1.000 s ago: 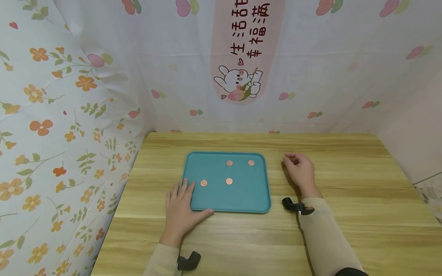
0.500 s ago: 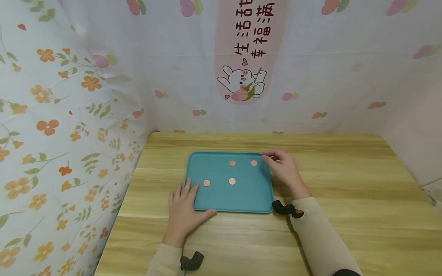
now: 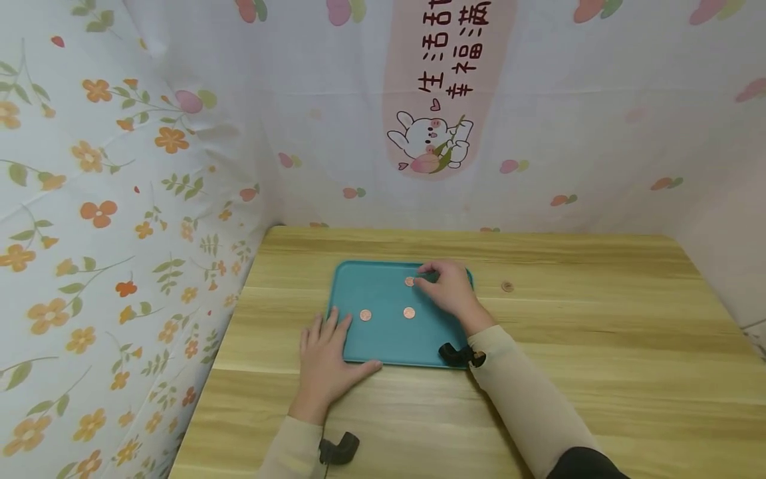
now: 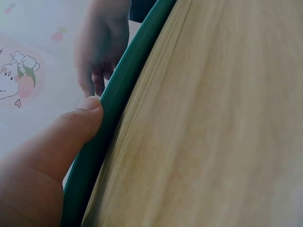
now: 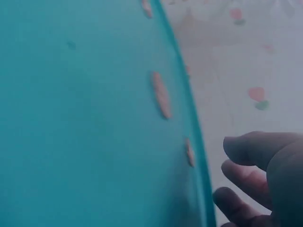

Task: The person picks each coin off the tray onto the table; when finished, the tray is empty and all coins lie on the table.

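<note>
My left hand [image 3: 326, 369] lies at the near left corner of a teal tray [image 3: 383, 346], fingers spread over the left rim. In the left wrist view its thumb [image 4: 80, 123] rests along the tray's edge. My right hand [image 3: 450, 289] hovers over the tray's far right part, thumb and fingers loosely bent and apart, nothing seen between them. Its fingertips are right beside a copper coin [image 3: 409, 281]. Two more coins show on the tray, a middle coin [image 3: 409, 313] and a left coin [image 3: 366, 315]. The tray's far right coin is hidden behind the right hand.
A darker round coin-like piece [image 3: 507, 287] lies on the wooden table [image 3: 598, 346], right of the tray. A printed cloth [image 3: 335, 133] hangs behind the table and a flowered one [image 3: 120, 266] on the left. Black wrist mounts [image 3: 339, 449] sit on both forearms.
My right hand has moved left from the bare table onto the tray, uncovering the darker round piece and covering the far right coin. My left hand stays at the tray's corner.
</note>
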Motion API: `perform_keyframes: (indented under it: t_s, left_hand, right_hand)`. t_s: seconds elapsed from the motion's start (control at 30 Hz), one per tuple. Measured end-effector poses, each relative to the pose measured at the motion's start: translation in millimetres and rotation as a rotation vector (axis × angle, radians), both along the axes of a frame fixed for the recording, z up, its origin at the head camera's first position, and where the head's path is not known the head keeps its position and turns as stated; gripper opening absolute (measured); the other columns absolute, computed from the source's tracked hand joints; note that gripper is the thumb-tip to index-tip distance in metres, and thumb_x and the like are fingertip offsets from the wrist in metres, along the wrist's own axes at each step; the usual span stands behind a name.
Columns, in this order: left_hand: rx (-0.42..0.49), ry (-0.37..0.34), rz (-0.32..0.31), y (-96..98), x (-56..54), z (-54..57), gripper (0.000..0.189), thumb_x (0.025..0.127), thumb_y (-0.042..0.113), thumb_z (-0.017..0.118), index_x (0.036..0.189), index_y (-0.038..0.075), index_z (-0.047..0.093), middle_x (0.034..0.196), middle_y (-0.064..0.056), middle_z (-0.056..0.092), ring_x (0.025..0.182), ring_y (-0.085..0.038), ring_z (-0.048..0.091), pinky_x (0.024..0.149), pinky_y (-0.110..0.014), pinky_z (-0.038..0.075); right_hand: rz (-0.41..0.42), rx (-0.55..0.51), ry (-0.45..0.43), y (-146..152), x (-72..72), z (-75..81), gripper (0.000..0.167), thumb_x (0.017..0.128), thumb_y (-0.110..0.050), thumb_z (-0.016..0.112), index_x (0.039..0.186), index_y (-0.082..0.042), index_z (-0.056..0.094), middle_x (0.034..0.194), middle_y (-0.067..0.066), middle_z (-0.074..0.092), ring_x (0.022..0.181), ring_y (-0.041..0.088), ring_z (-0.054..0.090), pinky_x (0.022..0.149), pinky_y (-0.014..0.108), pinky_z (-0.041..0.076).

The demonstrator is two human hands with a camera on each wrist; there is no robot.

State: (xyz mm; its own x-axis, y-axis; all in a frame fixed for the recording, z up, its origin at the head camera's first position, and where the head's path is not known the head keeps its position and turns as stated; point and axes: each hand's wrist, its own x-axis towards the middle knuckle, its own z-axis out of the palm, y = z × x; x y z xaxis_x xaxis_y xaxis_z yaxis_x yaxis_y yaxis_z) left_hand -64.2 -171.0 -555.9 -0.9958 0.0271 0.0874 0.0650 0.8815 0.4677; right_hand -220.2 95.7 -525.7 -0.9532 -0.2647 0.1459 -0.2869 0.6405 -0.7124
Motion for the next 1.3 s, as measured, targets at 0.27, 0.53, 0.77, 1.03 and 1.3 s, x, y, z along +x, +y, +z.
perform_keyframes:
  t_s: [0.27,0.53,0.77,1.03,1.3]
  left_hand:
    - [-0.002,0.022,0.001,2.2,-0.1,1.3,0.115,0.073,0.081,0.079,0.159,0.011,0.052,0.171,-0.017,0.034,0.158,-0.048,0.020,0.122,-0.073,0.012]
    - [-0.009,0.021,0.001,-0.2,0.5,3.0,0.114,0.073,0.082,0.079,0.159,0.011,0.053,0.171,-0.016,0.034,0.159,-0.048,0.020,0.122,-0.072,0.012]
    - [-0.005,0.007,0.010,-1.3,1.8,3.9,0.115,0.073,0.080,0.080,0.159,0.011,0.052,0.172,-0.016,0.033,0.159,-0.048,0.019,0.122,-0.072,0.011]
    - [0.007,-0.004,0.010,-0.6,1.6,3.6,0.115,0.073,0.080,0.081,0.160,0.011,0.052,0.172,-0.016,0.032,0.159,-0.048,0.018,0.122,-0.073,0.010]
    - [0.005,0.005,0.002,1.0,0.1,3.2,0.115,0.073,0.081,0.080,0.160,0.011,0.052,0.172,-0.016,0.033,0.159,-0.049,0.019,0.123,-0.072,0.011]
  right_hand:
    - [0.044,0.055,0.178,-13.7,-2.7,-12.0,0.021,0.096,-0.021,0.082,0.109,-0.006,0.081,0.111,0.014,0.077,0.110,0.036,0.066,0.110,0.056,0.035]
    - [0.045,0.173,0.165,-17.0,-1.0,-13.1,0.024,0.099,-0.028,0.078,0.119,-0.014,0.082,0.118,0.009,0.071,0.109,0.036,0.053,0.096,0.057,0.040]
    - [0.096,0.267,0.169,-20.5,-0.1,-15.5,0.028,0.103,-0.032,0.073,0.128,-0.021,0.081,0.123,0.009,0.065,0.111,0.037,0.047,0.087,0.054,0.038]
    - [0.044,0.274,0.137,-19.7,-0.9,-17.4,0.025,0.103,-0.033,0.074,0.124,-0.024,0.083,0.124,0.010,0.064,0.111,0.036,0.046,0.087,0.054,0.035]
    - [-0.040,0.268,0.080,-17.5,0.4,-14.4,0.024,0.101,-0.039,0.077,0.118,-0.024,0.083,0.128,0.012,0.062,0.119,0.039,0.045,0.098,0.060,0.031]
